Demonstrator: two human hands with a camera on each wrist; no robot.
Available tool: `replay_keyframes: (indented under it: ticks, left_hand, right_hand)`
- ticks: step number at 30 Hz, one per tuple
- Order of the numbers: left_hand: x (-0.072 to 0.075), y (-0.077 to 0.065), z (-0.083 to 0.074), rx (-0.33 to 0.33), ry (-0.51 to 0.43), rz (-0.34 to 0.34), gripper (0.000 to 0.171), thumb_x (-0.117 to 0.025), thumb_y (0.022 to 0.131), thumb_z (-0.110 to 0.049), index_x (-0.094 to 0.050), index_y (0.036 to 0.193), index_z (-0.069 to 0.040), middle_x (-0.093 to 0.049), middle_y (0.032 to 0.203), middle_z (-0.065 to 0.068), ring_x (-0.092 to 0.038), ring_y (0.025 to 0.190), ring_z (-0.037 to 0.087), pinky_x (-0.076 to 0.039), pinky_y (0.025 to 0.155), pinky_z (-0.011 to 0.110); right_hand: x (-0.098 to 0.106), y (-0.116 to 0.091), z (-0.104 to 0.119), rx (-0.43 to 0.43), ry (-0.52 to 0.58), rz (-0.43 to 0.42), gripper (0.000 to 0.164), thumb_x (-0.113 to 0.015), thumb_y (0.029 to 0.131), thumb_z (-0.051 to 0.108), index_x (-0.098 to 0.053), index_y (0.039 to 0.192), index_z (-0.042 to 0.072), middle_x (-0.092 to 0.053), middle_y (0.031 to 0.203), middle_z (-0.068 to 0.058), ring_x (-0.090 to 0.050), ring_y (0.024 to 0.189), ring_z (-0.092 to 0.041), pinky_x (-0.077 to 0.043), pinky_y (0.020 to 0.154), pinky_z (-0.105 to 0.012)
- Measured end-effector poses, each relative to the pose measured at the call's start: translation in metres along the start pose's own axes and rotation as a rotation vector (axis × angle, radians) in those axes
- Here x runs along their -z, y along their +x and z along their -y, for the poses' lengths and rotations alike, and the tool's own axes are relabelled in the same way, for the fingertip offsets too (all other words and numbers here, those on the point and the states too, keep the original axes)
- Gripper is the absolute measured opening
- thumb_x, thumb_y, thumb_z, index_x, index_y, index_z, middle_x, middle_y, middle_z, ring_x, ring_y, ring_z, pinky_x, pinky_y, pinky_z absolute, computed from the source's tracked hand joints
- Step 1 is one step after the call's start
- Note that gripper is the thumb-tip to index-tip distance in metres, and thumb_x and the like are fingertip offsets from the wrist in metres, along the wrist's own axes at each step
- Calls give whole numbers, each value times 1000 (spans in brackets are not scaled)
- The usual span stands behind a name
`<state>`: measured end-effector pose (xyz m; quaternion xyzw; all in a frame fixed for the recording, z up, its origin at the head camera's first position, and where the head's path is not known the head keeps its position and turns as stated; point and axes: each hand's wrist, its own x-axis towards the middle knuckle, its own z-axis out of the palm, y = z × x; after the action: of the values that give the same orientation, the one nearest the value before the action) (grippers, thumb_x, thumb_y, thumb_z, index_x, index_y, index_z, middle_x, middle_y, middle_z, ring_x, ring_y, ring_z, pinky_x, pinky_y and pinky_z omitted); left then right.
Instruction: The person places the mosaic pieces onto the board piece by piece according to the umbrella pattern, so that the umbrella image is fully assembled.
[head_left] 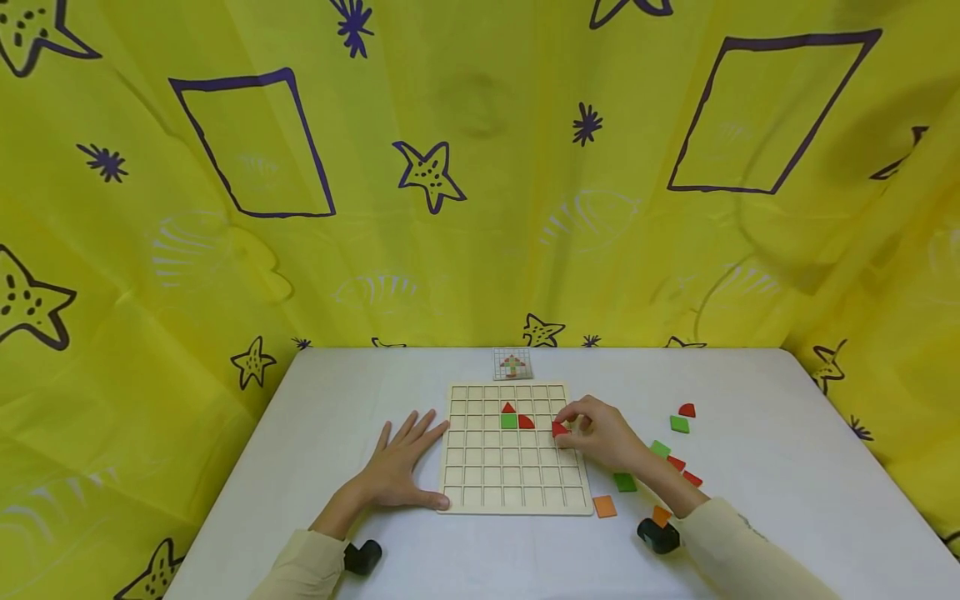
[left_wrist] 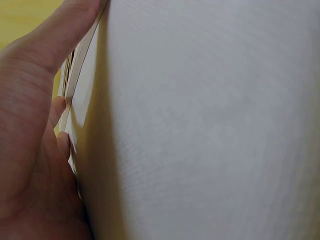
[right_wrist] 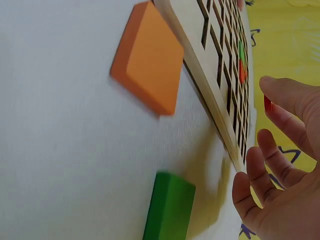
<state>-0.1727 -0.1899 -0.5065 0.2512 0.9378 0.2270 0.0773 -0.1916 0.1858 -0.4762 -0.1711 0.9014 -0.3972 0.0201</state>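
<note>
A wooden grid board (head_left: 495,479) lies on the white table. Set in its upper cells are a red triangle (head_left: 508,408), a green square (head_left: 509,422) and a red quarter-circle piece (head_left: 527,422). My right hand (head_left: 603,435) pinches a small red piece (head_left: 559,429) between thumb and forefinger over the board's right side. In the right wrist view only a sliver of that red piece (right_wrist: 267,104) shows, its shape mostly hidden. With fingers spread, my left hand (head_left: 393,471) lies at the board's left edge, thumb and fingertips touching it.
Behind the board lies a pattern card (head_left: 512,364). Loose pieces are scattered on the right: an orange square (head_left: 604,506), a dark green square (head_left: 624,482), a red quarter-circle (head_left: 687,410) and several others. Yellow patterned curtains (head_left: 480,250) enclose the table.
</note>
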Motion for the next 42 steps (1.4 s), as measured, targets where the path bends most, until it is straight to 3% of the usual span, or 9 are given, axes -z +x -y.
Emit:
replay_keyframes:
  ticks: [9, 12, 18, 28, 42]
  left_hand:
    - [-10, 1, 11, -34, -19, -46, 120, -79, 66, -77, -32, 163, -24, -19, 171, 10, -8, 157, 40, 4, 117, 73]
    - [-9, 1, 10, -16, 2, -26, 121, -79, 66, -77, -30, 163, -24, -17, 172, 8, -6, 158, 38, 5, 118, 70]
    - [0, -1, 2, -21, -17, -13, 119, -84, 68, -69, -34, 162, -16, -20, 170, 15, -9, 156, 44, 3, 116, 74]
    - [4, 1, -2, 13, 6, 38, 117, -83, 70, -68, -31, 163, -19, -17, 171, 11, -5, 157, 40, 5, 118, 72]
    - [3, 2, 0, 9, 13, 37, 118, -84, 70, -68, -31, 163, -19, -17, 171, 11, -5, 157, 40, 4, 118, 72]
  right_hand:
    - [-16, 5, 4, 25, 0, 9, 21, -85, 86, 17, -76, 103, 12, -61, 95, -4, -46, 75, -16, -38, 62, -25]
    - [-20, 6, 4, 18, -5, 10, 20, -86, 85, 16, -76, 102, 12, -60, 93, -3, -45, 73, -15, -37, 61, -25]
    - [-23, 8, 2, -6, -27, 18, 19, -85, 85, 16, -75, 101, 13, -59, 92, 0, -46, 77, -17, -39, 65, -27]
    - [-27, 12, 0, -24, -42, 33, 17, -85, 85, 14, -76, 99, 14, -58, 91, 1, -48, 81, -17, -41, 70, -29]
    - [-27, 12, -1, -14, -49, 43, 18, -86, 84, 16, -76, 99, 14, -58, 92, 1, -49, 82, -17, -43, 72, -31]
